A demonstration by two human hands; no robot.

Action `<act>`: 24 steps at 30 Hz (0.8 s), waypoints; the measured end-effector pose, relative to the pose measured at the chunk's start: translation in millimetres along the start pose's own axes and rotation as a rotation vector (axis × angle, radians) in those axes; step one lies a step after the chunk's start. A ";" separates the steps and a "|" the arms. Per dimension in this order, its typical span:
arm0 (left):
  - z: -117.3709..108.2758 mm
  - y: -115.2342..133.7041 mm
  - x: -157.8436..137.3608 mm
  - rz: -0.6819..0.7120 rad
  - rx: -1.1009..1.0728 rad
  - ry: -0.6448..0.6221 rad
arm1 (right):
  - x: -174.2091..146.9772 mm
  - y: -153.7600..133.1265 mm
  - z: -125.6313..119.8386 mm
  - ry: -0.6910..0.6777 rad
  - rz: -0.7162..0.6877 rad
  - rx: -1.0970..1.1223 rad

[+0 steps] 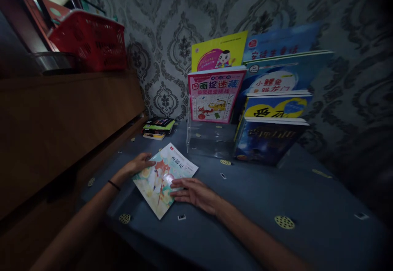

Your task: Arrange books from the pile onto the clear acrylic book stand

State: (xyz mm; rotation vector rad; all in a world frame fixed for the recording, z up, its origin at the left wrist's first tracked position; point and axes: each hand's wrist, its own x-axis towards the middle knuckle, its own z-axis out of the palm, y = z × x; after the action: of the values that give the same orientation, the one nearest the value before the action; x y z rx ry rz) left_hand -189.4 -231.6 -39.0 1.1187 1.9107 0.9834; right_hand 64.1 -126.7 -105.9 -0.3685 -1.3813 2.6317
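Note:
A thin picture book with a pale cover, an orange-red caped figure and Chinese characters is turned at a slant over the blue cloth. My left hand, with a dark band at the wrist, grips its left edge; the thumb rests on the cover and the other fingers are partly hidden. Across the right edge reaches my right hand, open, its fingers stretched out over the cover and lightly touching it or just above it; which one is hard to tell.
A clear stepped stand holds a pink book, a yellow book and several blue books. A small stack of books lies at the back left. On the wooden cabinet are a red basket and a metal bowl.

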 end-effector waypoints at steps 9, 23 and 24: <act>10.1 103.0 -86.1 0.653 0.748 0.024 | 10.0 -29.8 -12.9 -0.032 0.005 0.169; 105.6 7.3 -131.5 0.915 1.300 -0.131 | -28.1 -29.7 -42.7 0.385 -0.034 -0.026; 105.8 9.0 -129.0 0.878 1.253 -0.153 | -26.8 -27.5 -40.2 0.414 -0.055 -0.047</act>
State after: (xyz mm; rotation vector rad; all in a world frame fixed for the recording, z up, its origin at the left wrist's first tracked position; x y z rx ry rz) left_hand -47.5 -318.2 -55.6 2.7699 1.8364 -0.1177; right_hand 101.6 -85.9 -101.3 -0.8140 -1.2907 2.3053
